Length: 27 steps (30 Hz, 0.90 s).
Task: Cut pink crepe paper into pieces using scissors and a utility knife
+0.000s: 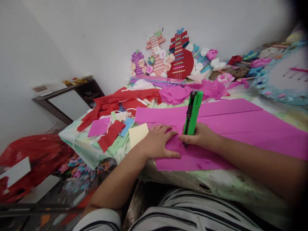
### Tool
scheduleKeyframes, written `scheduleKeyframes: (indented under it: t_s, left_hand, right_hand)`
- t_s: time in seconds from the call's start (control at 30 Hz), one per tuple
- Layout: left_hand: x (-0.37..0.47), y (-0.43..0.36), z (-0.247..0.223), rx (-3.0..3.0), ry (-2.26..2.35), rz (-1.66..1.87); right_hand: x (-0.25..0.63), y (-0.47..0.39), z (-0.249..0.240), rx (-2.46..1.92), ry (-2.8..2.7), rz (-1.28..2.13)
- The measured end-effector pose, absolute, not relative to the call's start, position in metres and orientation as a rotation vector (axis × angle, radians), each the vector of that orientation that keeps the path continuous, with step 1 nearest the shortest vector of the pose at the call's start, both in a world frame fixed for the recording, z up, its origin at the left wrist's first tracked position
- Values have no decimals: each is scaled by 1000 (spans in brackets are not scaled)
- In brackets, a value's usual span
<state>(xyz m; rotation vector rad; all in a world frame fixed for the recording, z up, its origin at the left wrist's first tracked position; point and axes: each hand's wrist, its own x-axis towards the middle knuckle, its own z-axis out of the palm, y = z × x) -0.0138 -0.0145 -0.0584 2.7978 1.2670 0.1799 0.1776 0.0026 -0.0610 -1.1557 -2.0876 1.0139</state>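
My right hand (pixel 202 136) is closed around a green and black box cutter (pixel 194 110), held nearly upright. Its lower tip meets a magenta sheet (pixel 231 131) that looks like card or foam. Flat on the left part of that sheet lies my left hand (pixel 162 139), fingers spread, a short way left of the cutter. Several cut lines or tears show in the sheet near my fingers. A pale yellow paper piece (pixel 138 134) sits just beyond my left wrist.
Red crepe paper (pixel 106 104), magenta crumpled paper (pixel 174 93) and small coloured scraps (pixel 112 134) lie on the cloth-covered table. Paper guitar shapes (pixel 179 59) lean on the back wall. A dark cabinet (pixel 69 96) stands at left; paper bits (pixel 79 170) litter the floor.
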Motion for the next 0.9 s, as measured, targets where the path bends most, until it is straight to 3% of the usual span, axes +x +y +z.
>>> scheduleKeyframes:
  t_s: [0.9]
  left_hand:
    - [-14, -13, -59, 2829, 1268, 146]
  right_hand:
    - [180, -3, -61, -1044, -2264, 1028]
